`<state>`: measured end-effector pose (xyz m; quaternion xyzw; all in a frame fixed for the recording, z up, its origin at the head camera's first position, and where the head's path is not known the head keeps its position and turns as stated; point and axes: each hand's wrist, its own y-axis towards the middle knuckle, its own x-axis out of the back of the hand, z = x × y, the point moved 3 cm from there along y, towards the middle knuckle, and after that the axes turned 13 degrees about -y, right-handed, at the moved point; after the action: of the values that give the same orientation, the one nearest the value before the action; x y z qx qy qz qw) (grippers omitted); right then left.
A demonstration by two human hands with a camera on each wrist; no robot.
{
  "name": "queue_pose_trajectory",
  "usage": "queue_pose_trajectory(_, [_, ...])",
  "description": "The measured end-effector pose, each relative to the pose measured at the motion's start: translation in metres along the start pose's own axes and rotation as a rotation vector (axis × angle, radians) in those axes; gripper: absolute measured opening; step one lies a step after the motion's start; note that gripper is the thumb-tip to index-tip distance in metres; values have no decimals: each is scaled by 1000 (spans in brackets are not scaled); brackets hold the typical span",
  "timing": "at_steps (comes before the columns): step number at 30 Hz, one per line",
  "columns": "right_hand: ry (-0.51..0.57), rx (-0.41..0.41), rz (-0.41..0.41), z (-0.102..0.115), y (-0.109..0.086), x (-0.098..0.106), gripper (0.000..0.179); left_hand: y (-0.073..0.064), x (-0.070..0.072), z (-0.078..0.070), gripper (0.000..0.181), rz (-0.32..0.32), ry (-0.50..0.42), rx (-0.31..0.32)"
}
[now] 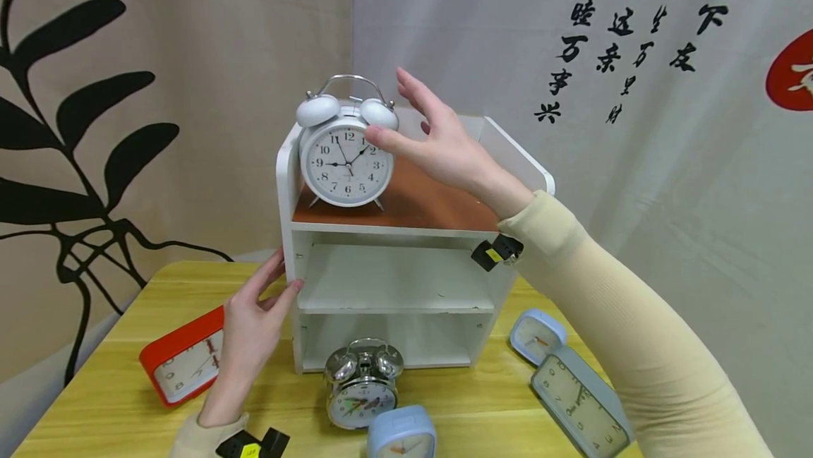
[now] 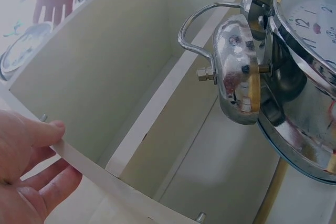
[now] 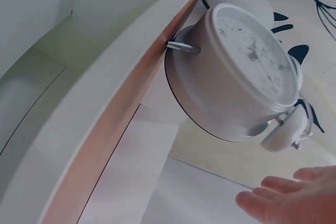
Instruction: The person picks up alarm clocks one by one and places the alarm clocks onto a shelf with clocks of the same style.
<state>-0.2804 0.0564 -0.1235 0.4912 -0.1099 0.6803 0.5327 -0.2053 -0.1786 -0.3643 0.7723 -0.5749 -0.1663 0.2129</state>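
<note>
A white twin-bell alarm clock (image 1: 347, 179) stands on the brown top (image 1: 438, 197) of a small white shelf unit (image 1: 396, 278), near its left side. My right hand (image 1: 447, 144) is raised just right of this clock with fingers extended; in the right wrist view a gap shows between the fingers (image 3: 283, 198) and the clock (image 3: 231, 72). My left hand (image 1: 250, 324) holds the front edge of the unit's left side panel, thumb inside and fingers outside, as the left wrist view shows. A silver twin-bell alarm clock (image 1: 362, 387) stands before the bottom compartment.
On the wooden table (image 1: 305, 437), a red clock (image 1: 190, 356) lies left, partly behind my left hand. A light blue clock (image 1: 403, 430) sits at the front. Another blue clock (image 1: 538, 336) and a grey rectangular clock (image 1: 581, 401) are at right. Printed curtains (image 1: 444, 20) hang behind.
</note>
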Motion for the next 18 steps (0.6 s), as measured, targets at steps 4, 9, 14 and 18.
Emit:
queue_pose_trajectory(4, [-21,14,-23,-2,-13,5,92,0,0,-1,56,-8,-5,0])
queue_pose_trajectory(9, [-29,70,-54,-5,-31,8,91,0,-1,-1,56,-2,-2,1])
queue_pose_trajectory(14, [-77,175,-98,-12,-51,7,95,0,-1,0,57,6,9,-5])
queue_pose_trajectory(18, [-95,203,-102,-17,-68,3,112,1,0,0,56,1,9,-1])
